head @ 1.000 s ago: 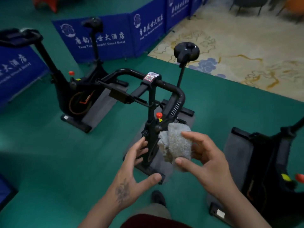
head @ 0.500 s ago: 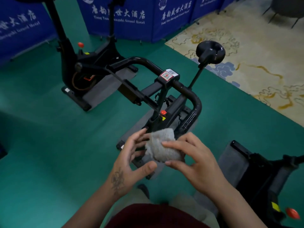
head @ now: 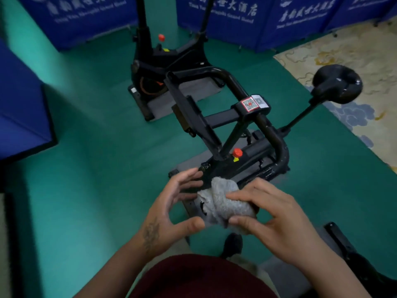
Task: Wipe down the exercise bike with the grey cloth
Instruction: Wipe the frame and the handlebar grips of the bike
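Observation:
A black exercise bike (head: 234, 117) stands just in front of me on a grey mat, its handlebar loop towards me and its saddle (head: 337, 87) at the right. I hold a bunched grey cloth (head: 225, 203) in front of my waist, above the bike's front base. My right hand (head: 277, 220) pinches the cloth between thumb and fingers. My left hand (head: 171, 209) is beside it, thumb touching the cloth's lower left edge, fingers spread and slightly bent behind the cloth. The cloth is not touching the bike.
A second black bike (head: 163, 61) stands behind on its own mat, and part of a third bike (head: 352, 254) shows at the lower right. Blue folding screens (head: 236, 20) line the back and left. Green floor surrounds the bikes; patterned carpet (head: 354, 50) lies at the right.
The view has tilted down and moved closer to the bike. Both hands have come together on the cloth, the left thumb now touching it.

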`<action>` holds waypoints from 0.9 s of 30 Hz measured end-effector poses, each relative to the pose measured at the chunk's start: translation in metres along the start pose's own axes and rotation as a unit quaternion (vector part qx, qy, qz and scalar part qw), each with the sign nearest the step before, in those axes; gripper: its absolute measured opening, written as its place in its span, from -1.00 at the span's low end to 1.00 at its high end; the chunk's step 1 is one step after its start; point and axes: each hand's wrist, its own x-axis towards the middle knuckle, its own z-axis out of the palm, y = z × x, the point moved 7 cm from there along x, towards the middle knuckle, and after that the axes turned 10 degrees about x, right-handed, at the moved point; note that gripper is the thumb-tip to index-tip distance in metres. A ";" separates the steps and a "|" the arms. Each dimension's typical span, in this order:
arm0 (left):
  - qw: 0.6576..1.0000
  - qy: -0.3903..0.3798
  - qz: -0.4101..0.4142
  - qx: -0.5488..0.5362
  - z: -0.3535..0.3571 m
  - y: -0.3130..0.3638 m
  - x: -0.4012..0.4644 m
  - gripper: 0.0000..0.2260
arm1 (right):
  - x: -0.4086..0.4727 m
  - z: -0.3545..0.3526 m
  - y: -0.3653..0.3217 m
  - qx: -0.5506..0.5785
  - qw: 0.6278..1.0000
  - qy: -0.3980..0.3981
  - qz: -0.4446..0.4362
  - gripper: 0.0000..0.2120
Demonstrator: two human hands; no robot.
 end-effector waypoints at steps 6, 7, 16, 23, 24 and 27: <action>0.995 0.085 -0.026 0.046 0.029 0.022 -0.008 -0.13 | 0.007 -0.023 0.027 -0.004 0.997 -0.058 -0.056 -0.70; 0.993 0.092 -0.030 0.064 0.036 0.025 -0.011 -0.13 | 0.011 -0.025 0.028 -0.001 0.996 -0.057 -0.068 -0.69; 0.964 0.234 -0.071 0.105 0.058 0.048 -0.048 -0.18 | 0.029 0.012 -0.004 0.032 0.973 -0.115 -0.199 -0.67; 0.967 0.211 -0.076 0.123 0.061 0.050 -0.050 -0.06 | 0.028 0.007 0.012 -0.035 0.967 -0.104 -0.232 -0.70; 0.969 0.200 -0.074 0.126 0.059 0.051 -0.046 -0.02 | 0.026 0.004 0.019 -0.048 0.969 -0.102 -0.219 -0.69; 0.974 0.156 -0.059 0.152 0.053 0.051 -0.033 0.03 | 0.022 -0.006 0.030 -0.072 0.977 -0.082 -0.182 -0.69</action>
